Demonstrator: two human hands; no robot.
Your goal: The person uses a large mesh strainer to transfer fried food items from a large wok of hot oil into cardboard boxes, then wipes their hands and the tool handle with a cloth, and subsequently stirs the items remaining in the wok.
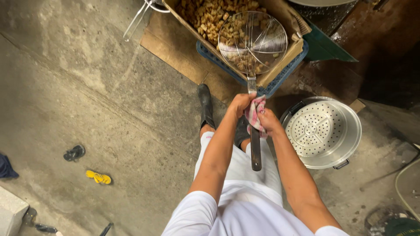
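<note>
1. We see the left hand (239, 105) closed around the long dark handle of a round wire skimmer (252, 41); its grip is tight on the upper part of the handle.
2. The right hand (267, 122) closes on the same handle through a pink checked cloth (255, 114).
3. The skimmer basket hangs over a cardboard box (280, 63) full of brown fried pieces (210, 15), and it holds a few pieces.
4. The box rests on a blue plastic crate (280, 83).
5. A perforated metal steamer pot (323, 131) stands on the concrete floor (87, 87), just beside the right forearm.
</note>
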